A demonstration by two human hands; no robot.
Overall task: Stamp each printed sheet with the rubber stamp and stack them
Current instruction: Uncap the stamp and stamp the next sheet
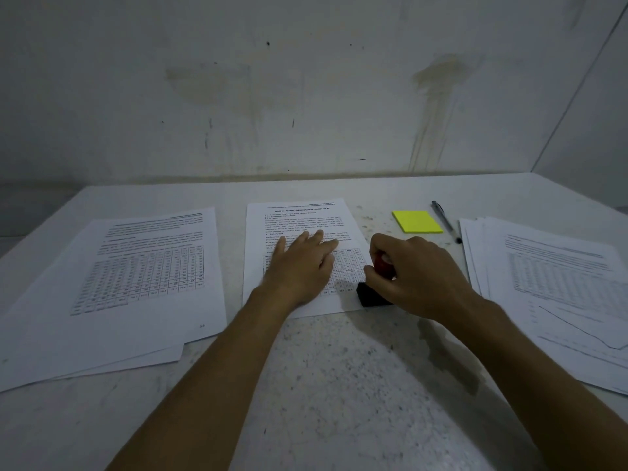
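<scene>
Our left hand (300, 266) lies flat, fingers spread, holding nothing, on the centre sheet (299, 226). Right hand (418, 273), grip closed round the rubber stamp (372, 294), presses it at the sheet's lower right corner. Stacks (136, 266) flank it on the desk (339, 385).

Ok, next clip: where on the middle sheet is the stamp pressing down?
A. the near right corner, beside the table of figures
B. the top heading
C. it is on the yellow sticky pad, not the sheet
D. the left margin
A: the right hand holds the rubber stamp, whose black base sits at the near right corner of the middle sheet, while the left hand lies flat on the sheet's table.
</scene>
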